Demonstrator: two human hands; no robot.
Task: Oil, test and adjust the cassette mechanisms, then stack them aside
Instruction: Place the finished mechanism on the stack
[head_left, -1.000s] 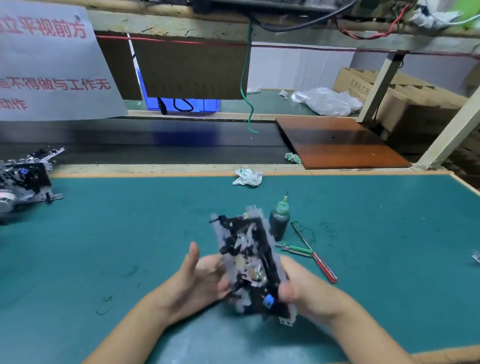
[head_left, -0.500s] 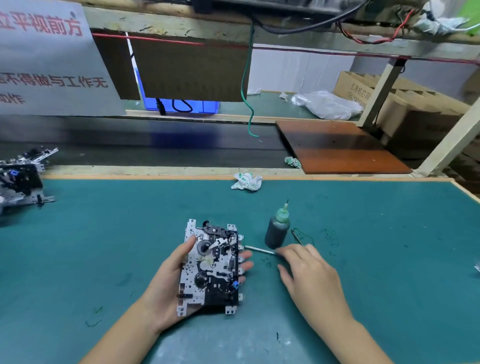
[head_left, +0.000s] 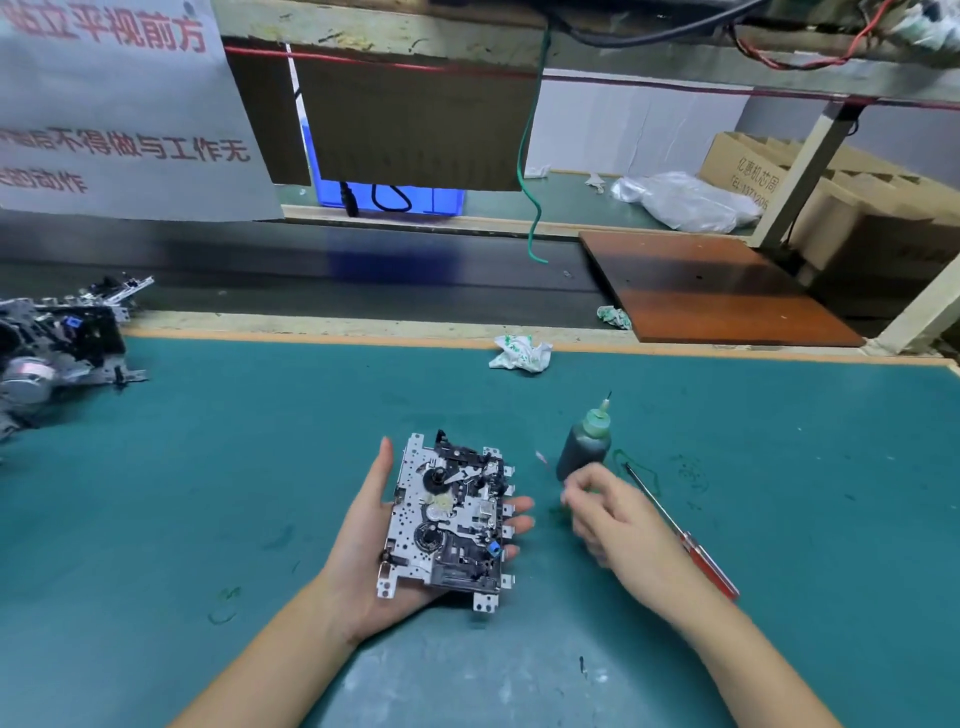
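A cassette mechanism (head_left: 447, 519), a perforated metal plate with black gears and a small blue part, lies face up on my left hand (head_left: 363, 545). The palm and straight fingers are under it and the thumb lies along its left edge. My right hand (head_left: 618, 525) is blurred just right of it, fingers curled round a thin green-handled tool whose tip points up and left. A dark oil bottle (head_left: 584, 447) with a green nozzle stands upright right behind that hand. Several other mechanisms (head_left: 57, 348) lie heaped at the far left.
A red-handled screwdriver (head_left: 701, 561) lies on the green mat (head_left: 208, 467), partly under my right wrist. Crumpled paper (head_left: 519, 353) sits at the mat's far edge. Beyond it run a dark conveyor belt (head_left: 311, 280) and a brown board (head_left: 701, 291).
A second ago both hands held the mechanism upright. It now lies flat on my left palm, and my right hand has lifted the green-handled tool off the mat.
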